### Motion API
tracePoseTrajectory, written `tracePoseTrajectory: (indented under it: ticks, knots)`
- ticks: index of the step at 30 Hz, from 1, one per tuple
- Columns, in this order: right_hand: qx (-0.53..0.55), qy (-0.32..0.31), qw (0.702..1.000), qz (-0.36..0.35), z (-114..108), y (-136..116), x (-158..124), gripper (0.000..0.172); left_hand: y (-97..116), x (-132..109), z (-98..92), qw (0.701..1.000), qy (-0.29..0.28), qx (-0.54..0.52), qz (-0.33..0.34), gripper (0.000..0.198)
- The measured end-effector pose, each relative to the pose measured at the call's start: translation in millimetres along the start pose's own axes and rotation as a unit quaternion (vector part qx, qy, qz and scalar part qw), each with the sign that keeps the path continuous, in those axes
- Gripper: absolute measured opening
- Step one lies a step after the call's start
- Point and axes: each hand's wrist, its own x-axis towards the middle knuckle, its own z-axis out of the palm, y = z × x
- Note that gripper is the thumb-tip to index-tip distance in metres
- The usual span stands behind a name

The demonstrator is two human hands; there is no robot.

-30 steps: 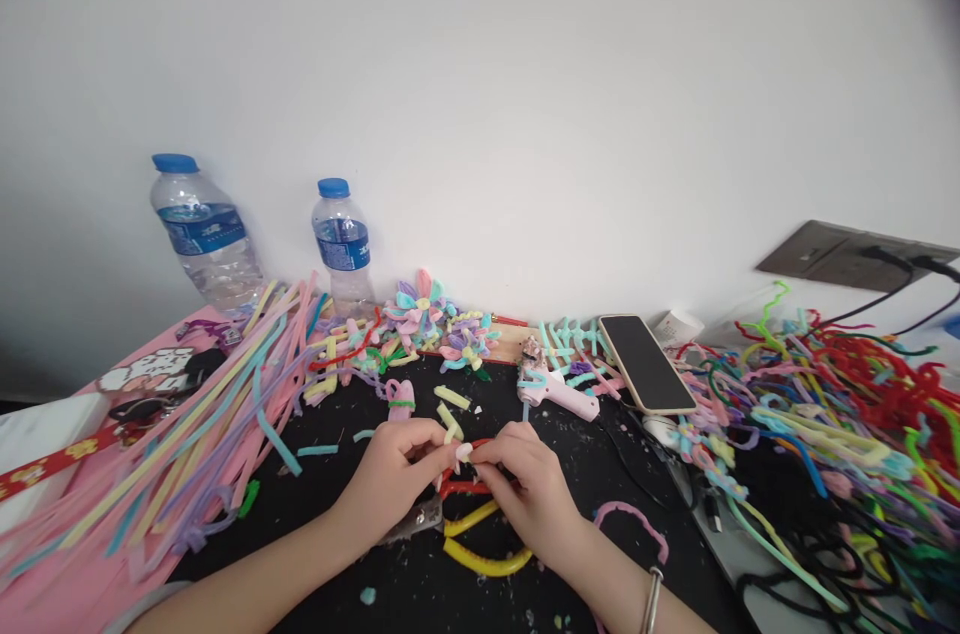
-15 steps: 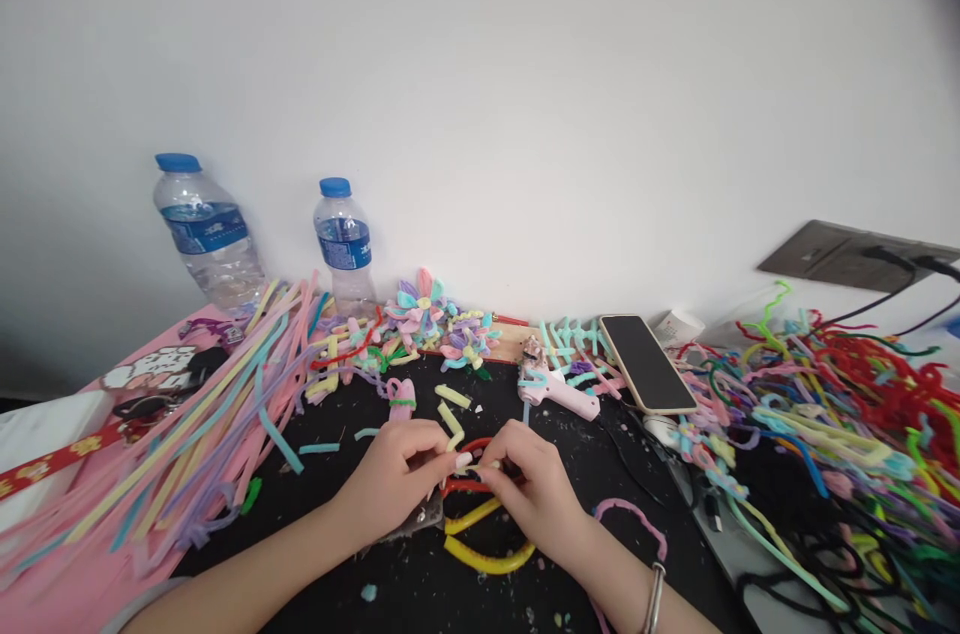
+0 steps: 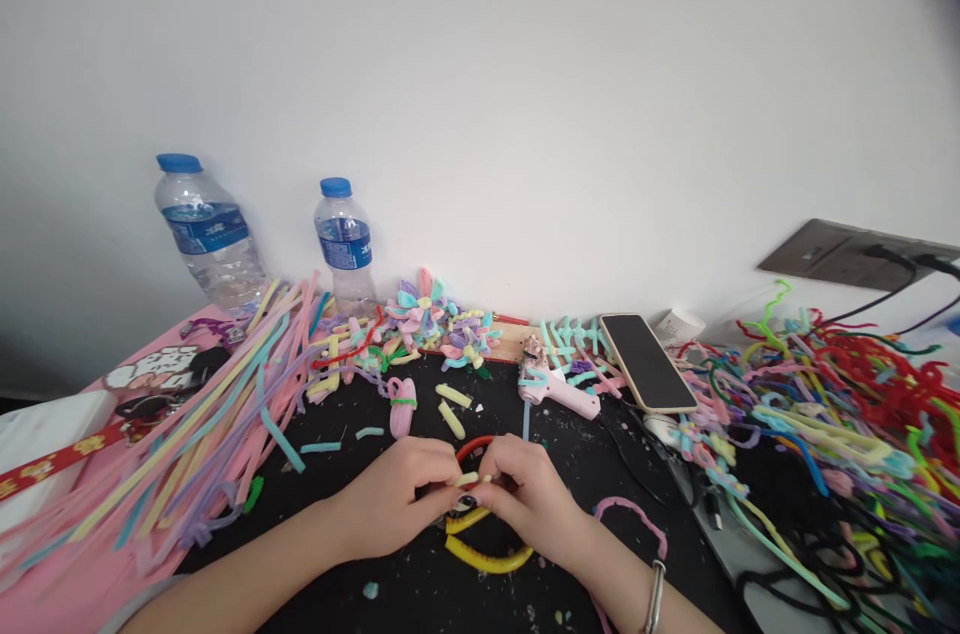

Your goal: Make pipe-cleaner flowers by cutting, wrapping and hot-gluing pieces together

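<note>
The left hand (image 3: 397, 499) and right hand (image 3: 529, 502) pinch what looks like a short, pale-yellow fuzzy strip (image 3: 466, 480) between nearly meeting fingertips near the curved yellow handle (image 3: 489, 564), where a slackened pinch could drop it or hard bending kink it.

Blue-capped bottle (image 3: 202, 229), second bottle (image 3: 345, 242) near it, dark-screened phone (image 3: 648, 364), grey wall socket (image 3: 821, 249) with black plugs (image 3: 889, 258)

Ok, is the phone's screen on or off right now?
Off, by the look of it: the phone's screen faces up and shows plain black, with nothing lit on it.
</note>
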Motion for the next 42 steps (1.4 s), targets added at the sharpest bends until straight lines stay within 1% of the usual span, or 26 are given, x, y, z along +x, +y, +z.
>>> tracePoseTrajectory:
  ticks: [5,8,10,14,16,19,24,27,29,32,38,42]
  knots:
    - [-0.020,-0.050,0.998,-0.035,-3,-6,1,0.031,1,0,1.4,0.995,-0.024,0.069,0.066,0.027]
    - [-0.039,-0.067,0.996,-0.049,-4,-8,2,0.026,1,-1,4.4,0.992,-0.024,0.096,0.073,0.025]
    - [-0.045,-0.061,0.996,-0.052,-3,-9,2,0.025,2,-1,6.0,0.992,-0.014,0.108,0.063,0.027]
    - [-0.076,-0.018,0.996,-0.051,-2,-8,0,0.025,3,-2,7.2,0.990,0.001,0.135,0.031,0.026]
    - [-0.096,-0.009,0.994,-0.052,-1,-7,-1,0.025,4,-2,7.7,0.986,0.010,0.163,0.029,0.026]
    - [-0.117,-0.014,0.991,-0.058,-1,-6,-2,0.025,2,-2,8.8,0.974,0.030,0.221,0.050,0.027]
    - [-0.142,-0.011,0.988,-0.059,0,-6,-2,0.026,1,-1,9.0,0.950,0.073,0.290,0.095,0.042]
    - [-0.148,-0.013,0.987,-0.059,0,-6,-1,0.027,1,0,8.5,0.934,0.094,0.321,0.125,0.047]
    - [-0.148,-0.018,0.987,-0.058,0,-6,-1,0.027,1,1,8.3,0.929,0.100,0.330,0.134,0.047]
    - [-0.141,-0.022,0.988,-0.057,0,-7,0,0.028,1,2,8.3,0.930,0.101,0.327,0.131,0.043]
    - [-0.143,-0.032,0.988,-0.055,0,-8,0,0.027,-4,0,9.4,0.932,0.086,0.328,0.129,0.037]
    - [-0.144,-0.024,0.988,-0.053,0,-7,-1,0.028,-7,-1,10.8,0.932,0.082,0.328,0.129,0.034]
